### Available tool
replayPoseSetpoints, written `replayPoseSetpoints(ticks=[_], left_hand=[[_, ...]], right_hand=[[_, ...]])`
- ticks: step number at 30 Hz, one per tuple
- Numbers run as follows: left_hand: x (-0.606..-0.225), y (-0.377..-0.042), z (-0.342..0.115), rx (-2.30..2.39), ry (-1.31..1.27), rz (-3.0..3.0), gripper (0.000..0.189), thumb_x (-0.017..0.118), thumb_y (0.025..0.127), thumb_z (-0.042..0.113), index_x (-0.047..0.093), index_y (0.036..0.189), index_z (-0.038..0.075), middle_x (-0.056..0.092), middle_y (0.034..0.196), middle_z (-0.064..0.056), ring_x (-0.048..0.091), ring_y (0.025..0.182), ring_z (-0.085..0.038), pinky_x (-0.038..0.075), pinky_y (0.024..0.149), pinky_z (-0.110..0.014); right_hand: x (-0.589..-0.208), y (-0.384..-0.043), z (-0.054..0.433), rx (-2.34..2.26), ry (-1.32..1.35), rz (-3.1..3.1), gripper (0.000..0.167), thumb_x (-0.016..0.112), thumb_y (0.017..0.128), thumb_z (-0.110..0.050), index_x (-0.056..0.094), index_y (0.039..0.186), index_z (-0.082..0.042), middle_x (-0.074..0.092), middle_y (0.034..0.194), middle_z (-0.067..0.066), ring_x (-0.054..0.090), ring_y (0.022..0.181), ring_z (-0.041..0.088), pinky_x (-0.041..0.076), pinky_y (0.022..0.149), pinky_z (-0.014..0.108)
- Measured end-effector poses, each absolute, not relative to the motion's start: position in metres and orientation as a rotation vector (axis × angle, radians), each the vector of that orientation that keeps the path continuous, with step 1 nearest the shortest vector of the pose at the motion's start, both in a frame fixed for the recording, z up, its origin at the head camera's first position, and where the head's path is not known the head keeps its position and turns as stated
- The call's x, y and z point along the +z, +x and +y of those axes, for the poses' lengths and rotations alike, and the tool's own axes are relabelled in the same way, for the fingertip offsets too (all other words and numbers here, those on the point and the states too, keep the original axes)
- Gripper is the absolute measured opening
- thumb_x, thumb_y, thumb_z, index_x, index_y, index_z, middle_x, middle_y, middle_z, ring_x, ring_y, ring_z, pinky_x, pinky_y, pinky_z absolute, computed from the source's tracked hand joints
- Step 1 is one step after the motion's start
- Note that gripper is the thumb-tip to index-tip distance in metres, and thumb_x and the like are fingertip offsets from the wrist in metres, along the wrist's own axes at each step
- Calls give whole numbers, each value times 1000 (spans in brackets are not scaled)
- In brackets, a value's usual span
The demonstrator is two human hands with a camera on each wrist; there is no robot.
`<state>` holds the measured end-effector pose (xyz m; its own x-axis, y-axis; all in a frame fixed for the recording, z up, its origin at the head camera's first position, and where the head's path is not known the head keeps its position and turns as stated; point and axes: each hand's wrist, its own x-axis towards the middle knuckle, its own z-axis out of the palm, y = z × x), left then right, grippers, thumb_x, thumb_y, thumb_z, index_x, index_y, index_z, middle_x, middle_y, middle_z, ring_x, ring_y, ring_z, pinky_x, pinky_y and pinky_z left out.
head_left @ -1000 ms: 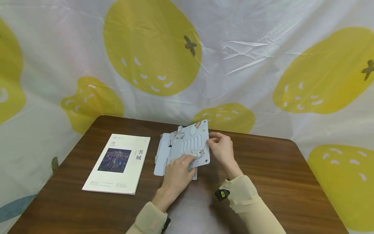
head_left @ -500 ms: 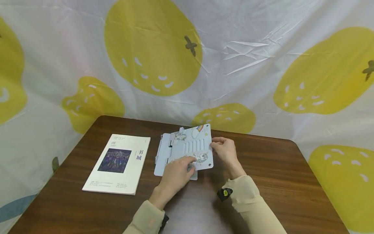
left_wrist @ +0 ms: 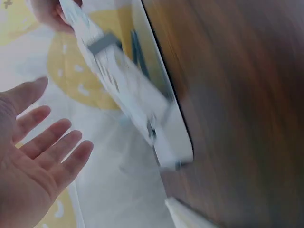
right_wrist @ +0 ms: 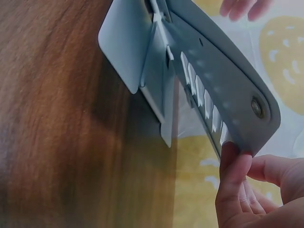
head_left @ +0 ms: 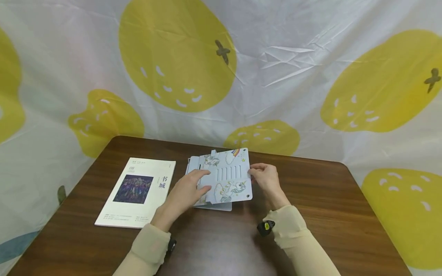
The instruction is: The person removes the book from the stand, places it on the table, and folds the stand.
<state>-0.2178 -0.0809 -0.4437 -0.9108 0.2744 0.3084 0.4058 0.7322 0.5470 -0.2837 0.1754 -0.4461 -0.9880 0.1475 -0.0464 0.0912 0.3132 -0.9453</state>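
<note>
A pale blue folding book stand point(head_left: 226, 182) with unicorn and rainbow prints stands on the table, its slotted front panel raised at a slant above its base point(head_left: 221, 207). My right hand point(head_left: 267, 180) pinches the panel's right edge between thumb and fingers; in the right wrist view the panel's underside point(right_wrist: 218, 80) shows, with the base plate beneath. My left hand point(head_left: 184, 193) hovers at the panel's left side, fingers spread. The left wrist view has this hand point(left_wrist: 42, 166) apart from the blurred stand point(left_wrist: 128, 90), with nothing in its grasp.
A white paperback book point(head_left: 136, 193) with a dark picture on its cover lies left of the stand. Both rest on a brown wooden table point(head_left: 331, 214). Behind the table hangs a white curtain point(head_left: 276, 88) printed with yellow fruit.
My left hand has let go of the panel's lower part and moved left. The panel has tilted down a little toward the right, with my right hand still pinching its edge.
</note>
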Motion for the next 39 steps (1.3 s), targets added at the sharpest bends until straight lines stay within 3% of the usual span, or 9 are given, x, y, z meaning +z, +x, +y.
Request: replayPoseSetpoints(ticks=[8, 17, 27, 39], left_hand=[[-442, -242, -116, -894, -654, -2916, 69, 75, 87, 31, 45, 144, 4, 43, 146, -19, 38, 136, -35, 32, 109, -49], [-440, -267, -142, -840, -752, -3070, 97, 81, 80, 34, 26, 151, -3, 26, 153, -29, 27, 139, -44, 26, 111, -53], [-441, -291, -161, -879, -859, -3217, 115, 85, 76, 34, 10, 155, 0, 12, 159, -25, 21, 143, -40, 27, 111, -52], [-432, -309, -157, -691, -831, -3451, 120, 89, 72, 22, 5, 155, -2, 11, 160, -20, 14, 146, -35, 15, 116, -48]], right_hand=[[-455, -287, 181, 1854, -291, -2528, 23, 67, 87, -1, 67, 106, 12, 70, 77, 12, 61, 57, 15, 57, 68, 42], [-467, -290, 187, 1910, -332, -2543, 22, 68, 87, -1, 67, 105, 12, 67, 75, 10, 62, 58, 15, 58, 66, 38], [-479, -292, 189, 1890, -357, -2604, 22, 69, 87, -1, 66, 104, 12, 66, 76, 12, 61, 56, 13, 55, 57, 28], [-485, -290, 191, 1864, -341, -2672, 21, 68, 87, 0, 66, 103, 13, 66, 76, 13, 62, 57, 15, 57, 59, 32]])
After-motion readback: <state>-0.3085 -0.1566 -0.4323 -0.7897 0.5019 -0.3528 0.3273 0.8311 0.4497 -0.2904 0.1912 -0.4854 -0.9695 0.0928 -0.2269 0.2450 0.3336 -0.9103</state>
